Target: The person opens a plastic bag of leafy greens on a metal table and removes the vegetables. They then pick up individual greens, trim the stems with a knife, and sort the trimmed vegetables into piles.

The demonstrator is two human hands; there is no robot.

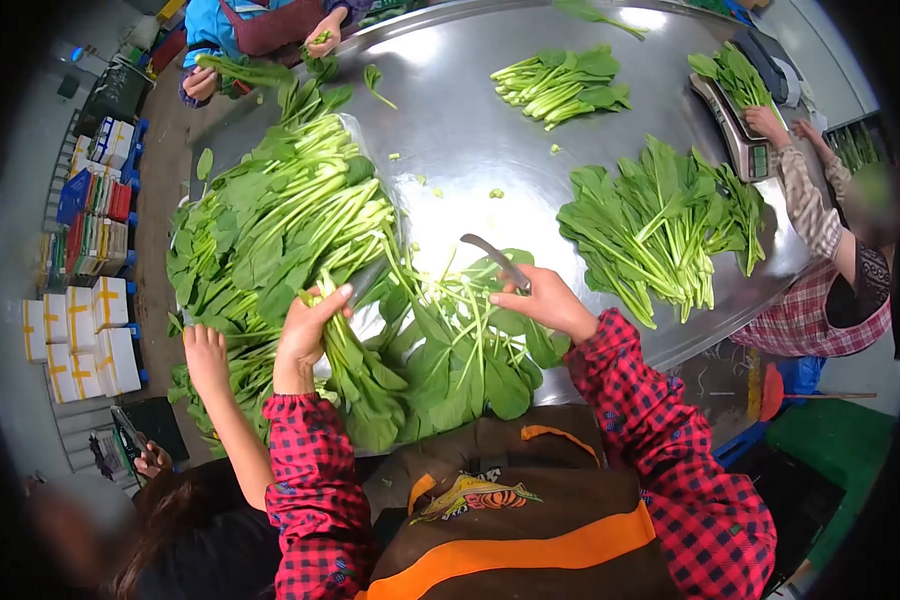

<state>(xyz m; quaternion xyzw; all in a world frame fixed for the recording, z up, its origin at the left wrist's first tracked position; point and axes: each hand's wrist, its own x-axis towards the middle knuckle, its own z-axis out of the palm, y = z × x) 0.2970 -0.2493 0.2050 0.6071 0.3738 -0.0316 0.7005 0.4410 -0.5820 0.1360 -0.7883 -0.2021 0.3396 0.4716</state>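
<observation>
My left hand (309,328) is closed round a small bunch of leafy greens (354,372), its stalks up near the thumb and its leaves hanging toward me. In my right hand (545,302) is a small curved knife (492,257), the blade pointing up and left; my fingers hide its handle. Loose leaves and stems (480,355) lie on the table below the knife. Just beyond my left hand rises a large heap of greens (295,215), stalks mostly toward the right.
The metal table (450,120) carries a sorted pile of greens (660,230) at right and a smaller one (560,85) farther back. A scale (735,130) holds greens under a co-worker's hands (767,123). Another person's hand (206,355) is close on my left; someone works across the table.
</observation>
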